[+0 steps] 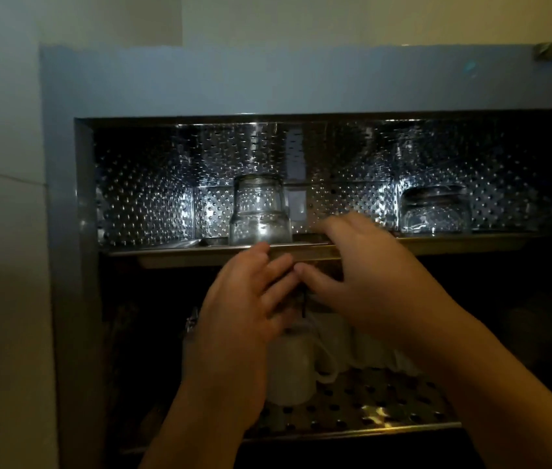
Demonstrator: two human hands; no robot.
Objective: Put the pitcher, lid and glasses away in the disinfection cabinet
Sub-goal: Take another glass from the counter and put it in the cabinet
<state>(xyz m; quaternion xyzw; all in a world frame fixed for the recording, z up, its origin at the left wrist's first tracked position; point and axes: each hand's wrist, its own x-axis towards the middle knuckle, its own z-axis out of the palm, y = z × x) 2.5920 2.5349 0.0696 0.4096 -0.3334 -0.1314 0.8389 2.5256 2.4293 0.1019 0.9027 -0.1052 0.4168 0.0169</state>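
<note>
Dim light fills the open disinfection cabinet, which has a grey-blue frame and sits beside a pale wall. Its shiny inside walls are full of little holes.

Two clear glasses stand upside down on the top shelf, one stacked on the other, a bit left of the middle and close to the front edge. More glassware sits far to the right on the same shelf, well apart from the stack. It is too dark to tell how many pieces are there.

Both hands are up in front of the top shelf's front edge, very close to each other. The left hand is below the stacked glasses. Its fingers are bent and held together, and the top one reaches the shelf edge just under the stack. I cannot tell if this hand is pinching anything.

The right hand is blurry. Its fingers are spread out and loose, reaching over the shelf edge just right of the stack, with nothing in them. Its thumb points left and almost meets the left hand's fingers.

A small thin dark thing shows between the two hands, too small to tell what it is.

White cups sit on the lower shelf, partly hidden behind the left hand.
</note>
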